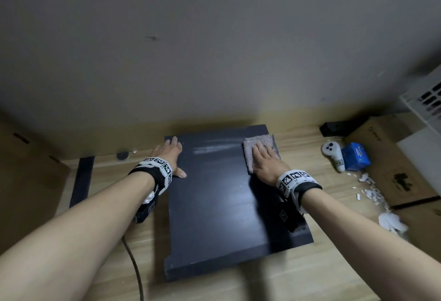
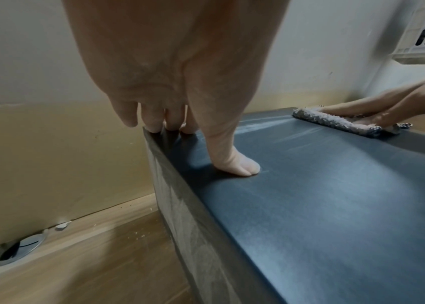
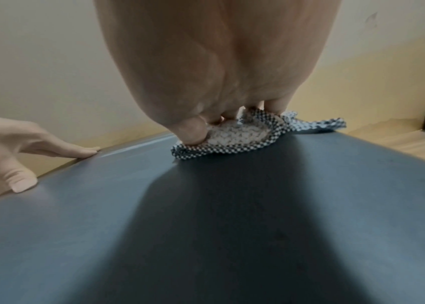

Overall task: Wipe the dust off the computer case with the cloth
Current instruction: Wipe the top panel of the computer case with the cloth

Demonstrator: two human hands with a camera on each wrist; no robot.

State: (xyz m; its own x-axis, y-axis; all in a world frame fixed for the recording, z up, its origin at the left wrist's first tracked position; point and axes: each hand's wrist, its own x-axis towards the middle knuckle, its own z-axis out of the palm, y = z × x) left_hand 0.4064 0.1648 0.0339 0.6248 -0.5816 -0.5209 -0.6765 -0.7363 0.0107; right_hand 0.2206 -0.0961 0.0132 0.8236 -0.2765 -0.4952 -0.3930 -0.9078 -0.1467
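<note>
Both forearms reach over the flat black computer case (image 1: 214, 200): left hand (image 1: 170, 155) flat, fingers straight on its edge; right hand (image 1: 265, 160) flat, pressing the grey fluffy cloth (image 1: 259, 142).

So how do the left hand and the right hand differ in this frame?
The left hand rests bare on the computer case at its left edge; the right hand lies on the cloth near the far right corner. The left hand's fingers reach the edge; the right hand's fingers press the cloth flat. Both lie flat, fingers straight, on the case's top.
</note>
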